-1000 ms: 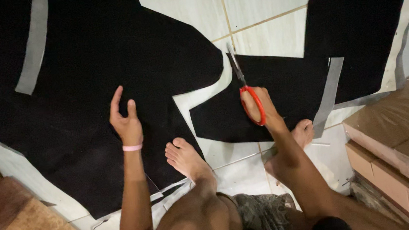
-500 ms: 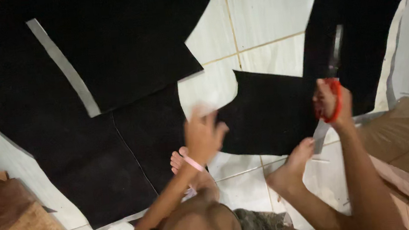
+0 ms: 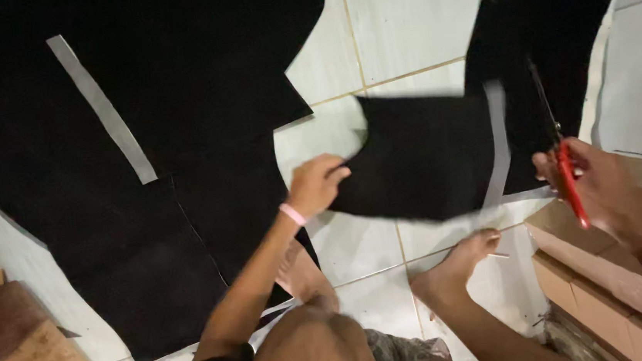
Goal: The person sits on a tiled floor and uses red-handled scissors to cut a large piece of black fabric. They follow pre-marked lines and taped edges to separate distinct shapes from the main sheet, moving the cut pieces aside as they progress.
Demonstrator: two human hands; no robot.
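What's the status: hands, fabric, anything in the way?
Left hand pinching the cut black fabric piece at its edge. Right hand gripping red-handled scissors, blades up. Bare foot on tile below piece.

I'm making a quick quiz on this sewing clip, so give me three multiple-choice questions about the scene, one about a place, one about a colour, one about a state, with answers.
1. Where does the cut black fabric piece lie?
A. on the tiled floor, between the two hands
B. on the cardboard box
C. on the wooden block

2. What colour are the scissors' handles?
A. blue
B. red
C. yellow

3. What is the left hand doing?
A. resting flat on the tiles
B. holding a tape strip
C. gripping the edge of the cut fabric piece

Answers:
1 A: the piece lies on the white tiled floor, between the left hand and the right hand.
2 B: the scissors in the right hand show red handles.
3 C: the left hand's fingers close on the piece's left edge.
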